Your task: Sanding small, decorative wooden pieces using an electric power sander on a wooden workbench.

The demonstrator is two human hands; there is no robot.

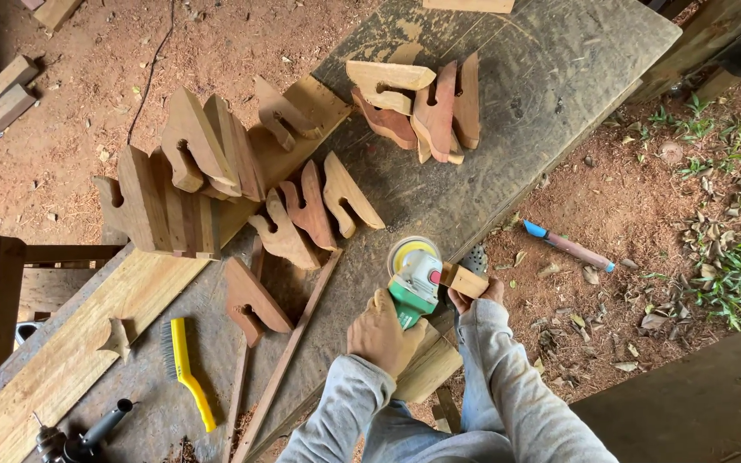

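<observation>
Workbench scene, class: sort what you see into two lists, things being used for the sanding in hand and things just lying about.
In use:
left hand
green sander
right hand
small wood block

Lying about:
yellow wire brush
cut wooden shapes piled on the workbench
blue-tipped tool on the ground
drill at the bench's near end

1. The surface (pixel 508 111) is a wide, weathered grey wooden slab running diagonally, set over red earth.
2. A pale plank (pixel 87 343) lies along its left edge.
3. A cluster of cut wooden brackets (pixel 190 171) stands on that plank; a second pile (pixel 418 107) lies near the far end, and three more (pixel 315 210) lie mid-surface.
4. A single bracket (pixel 250 300) lies beside two thin wooden strips (pixel 289 351).
5. A yellow-handled wire brush (pixel 183 369) lies near the close end, with a dark power tool (pixel 79 439) at the corner.
</observation>
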